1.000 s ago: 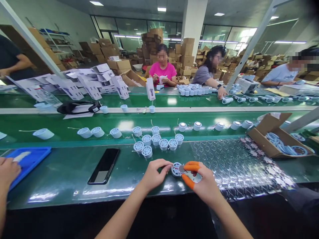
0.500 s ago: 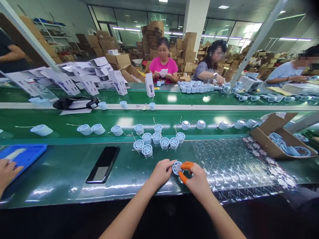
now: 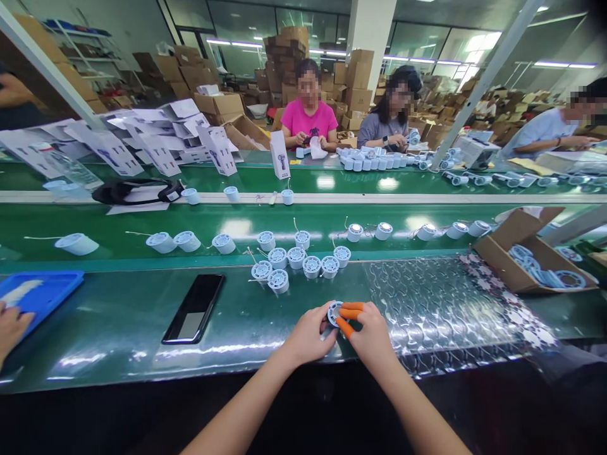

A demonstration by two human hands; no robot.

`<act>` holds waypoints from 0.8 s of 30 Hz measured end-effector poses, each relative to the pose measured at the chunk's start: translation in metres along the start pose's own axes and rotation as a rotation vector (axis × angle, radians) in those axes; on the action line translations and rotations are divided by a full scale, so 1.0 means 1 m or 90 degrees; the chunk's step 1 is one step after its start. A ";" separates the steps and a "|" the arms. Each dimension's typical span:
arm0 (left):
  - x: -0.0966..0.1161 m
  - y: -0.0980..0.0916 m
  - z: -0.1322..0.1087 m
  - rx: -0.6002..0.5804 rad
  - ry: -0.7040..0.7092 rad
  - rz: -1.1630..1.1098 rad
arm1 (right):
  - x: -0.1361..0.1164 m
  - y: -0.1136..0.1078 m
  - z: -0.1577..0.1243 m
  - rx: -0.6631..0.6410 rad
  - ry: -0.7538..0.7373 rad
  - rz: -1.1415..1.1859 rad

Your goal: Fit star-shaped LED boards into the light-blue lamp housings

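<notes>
From my head camera I look down at my left hand (image 3: 309, 336) and right hand (image 3: 372, 335), both closed on a small pale blue ribbed plastic disc (image 3: 334, 314) at the near edge of the line. My left fingers wrap one side of it, while my right thumb and forefinger, in orange rubber finger cots (image 3: 351, 307), pinch the other. It should feel light and stiff, but the smooth plastic may slip and the thin ribs could snap, so the rim looks the safest place to hold. Under my hands runs a green conveyor belt (image 3: 118, 322), with crinkled silver bubble film (image 3: 441, 309) just to the right. Nearby stand pale blue cylindrical housings with thin wires (image 3: 296, 259), a black smartphone (image 3: 193, 308) and a blue plastic tray (image 3: 38, 284) beside a co-worker's hand (image 3: 12, 327). Beyond, a person in a pink shirt (image 3: 308, 120) sits before stacked cardboard cartons (image 3: 284, 63).
</notes>
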State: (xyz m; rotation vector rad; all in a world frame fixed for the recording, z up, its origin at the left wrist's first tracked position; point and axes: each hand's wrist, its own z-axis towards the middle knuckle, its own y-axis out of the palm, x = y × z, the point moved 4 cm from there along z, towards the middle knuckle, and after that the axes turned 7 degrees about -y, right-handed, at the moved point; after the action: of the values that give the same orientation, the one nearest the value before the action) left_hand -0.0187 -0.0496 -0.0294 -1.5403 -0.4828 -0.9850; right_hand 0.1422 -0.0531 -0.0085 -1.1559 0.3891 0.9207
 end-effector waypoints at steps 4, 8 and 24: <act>0.005 0.004 0.002 0.056 -0.088 0.009 | 0.004 -0.001 -0.008 0.022 0.062 0.095; 0.018 0.010 -0.003 0.182 -0.009 0.032 | 0.006 0.004 -0.023 0.104 0.209 0.399; 0.082 -0.003 -0.001 -0.022 0.197 -0.213 | -0.032 -0.049 -0.034 0.243 0.223 0.495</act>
State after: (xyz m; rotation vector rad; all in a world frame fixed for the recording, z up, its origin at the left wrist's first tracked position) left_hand 0.0243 -0.0674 0.0383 -1.3289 -0.5128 -1.4695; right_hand 0.1684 -0.1023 0.0305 -0.8001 1.3044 1.2322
